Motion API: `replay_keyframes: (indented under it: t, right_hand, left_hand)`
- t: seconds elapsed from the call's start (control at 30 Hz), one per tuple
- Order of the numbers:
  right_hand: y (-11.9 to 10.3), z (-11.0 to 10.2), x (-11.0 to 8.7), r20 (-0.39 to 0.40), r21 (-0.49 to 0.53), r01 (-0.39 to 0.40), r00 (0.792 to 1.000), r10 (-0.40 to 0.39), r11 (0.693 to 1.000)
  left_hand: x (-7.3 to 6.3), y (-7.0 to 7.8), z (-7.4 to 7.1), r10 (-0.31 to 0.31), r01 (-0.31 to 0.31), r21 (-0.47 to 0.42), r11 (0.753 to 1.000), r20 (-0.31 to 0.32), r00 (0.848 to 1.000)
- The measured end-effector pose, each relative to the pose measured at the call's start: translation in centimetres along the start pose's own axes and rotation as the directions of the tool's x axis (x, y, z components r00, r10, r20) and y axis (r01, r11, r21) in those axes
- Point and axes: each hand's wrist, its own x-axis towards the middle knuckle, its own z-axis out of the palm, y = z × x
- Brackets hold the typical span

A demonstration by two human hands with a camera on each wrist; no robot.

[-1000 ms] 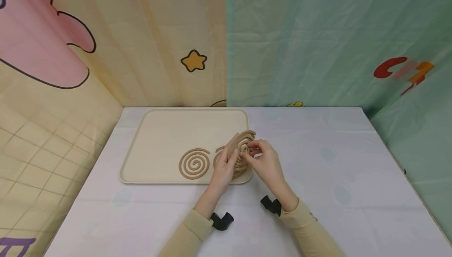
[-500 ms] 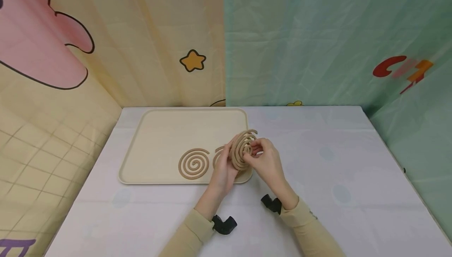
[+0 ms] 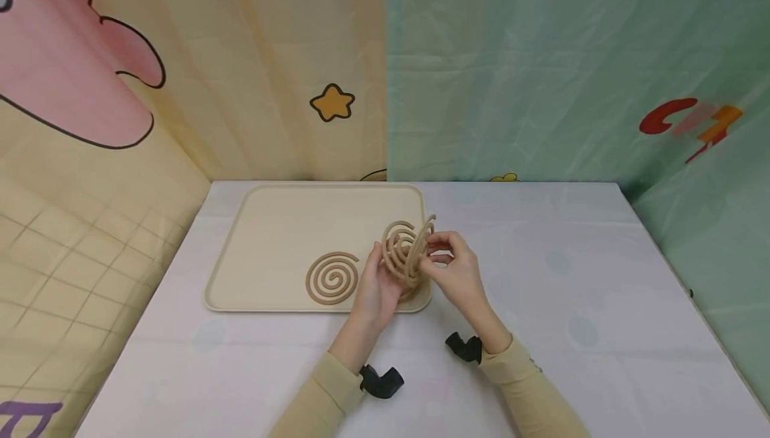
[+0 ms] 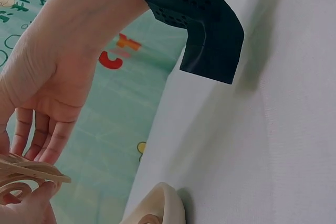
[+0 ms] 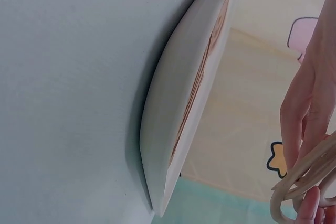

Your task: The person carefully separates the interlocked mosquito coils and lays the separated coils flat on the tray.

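My left hand (image 3: 374,294) supports a tan mosquito coil (image 3: 391,251) from below and the left, its fingers partly hidden behind it. My right hand (image 3: 455,269) pinches a second coil (image 3: 416,254), tilted nearly edge-on against the first, between thumb and fingers. In the left wrist view the coils (image 4: 37,170) cross each other between both hands. Seen from the right wrist, their curved ends (image 5: 286,195) overlap near the fingertips. One coil (image 3: 332,279) lies flat on the cream tray (image 3: 271,241); part of another shows beneath the hands.
The tray rests on the white-covered table (image 3: 541,277), its right edge under the hands. In the right wrist view, coil edges (image 5: 197,85) show along the tray's rim. A black wrist mount (image 3: 381,382) juts from each wrist. Patterned curtains (image 3: 511,70) close off the back and sides.
The bunched coils have fanned apart: one now faces up over the left palm, while the other has swung edge-on in the right fingers. The left fingers have spread, and the flat coil is unmoved.
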Motion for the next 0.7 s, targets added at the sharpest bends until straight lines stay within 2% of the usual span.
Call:
replay_keyframes:
  t: [0.2,0.33,0.5,0.53,0.6,0.7]
  right_hand:
    - [0.0,-0.1,0.3,-0.019,0.188,-0.020,1.000,0.024,0.982]
    - [0.3,-0.1,0.5,-0.034,0.338,-0.044,0.998,0.059,0.940]
    - [1.0,-0.3,0.7,-0.027,0.470,-0.099,0.992,0.126,0.877]
    - [1.0,-0.4,0.7,-0.024,0.498,-0.104,0.991,0.134,0.861]
    - [1.1,-0.4,0.7,-0.017,0.580,-0.114,0.988,0.152,0.807]
    - [1.2,-0.3,0.7,-0.009,0.714,-0.110,0.986,0.167,0.691]
  left_hand:
    - [0.0,0.2,0.0,0.037,-0.040,-0.056,0.998,-0.048,0.998]
    - [-0.1,0.4,0.2,0.078,-0.083,-0.093,0.992,-0.054,0.995]
    - [-0.1,0.6,0.5,0.117,-0.124,-0.156,0.980,-0.053,0.992]
    - [-0.2,0.6,0.5,0.118,-0.126,-0.172,0.977,-0.058,0.991]
    - [-0.2,0.7,0.6,0.118,-0.128,-0.200,0.971,-0.063,0.991]
    - [-0.1,0.8,0.7,0.121,-0.133,-0.224,0.965,-0.070,0.990]
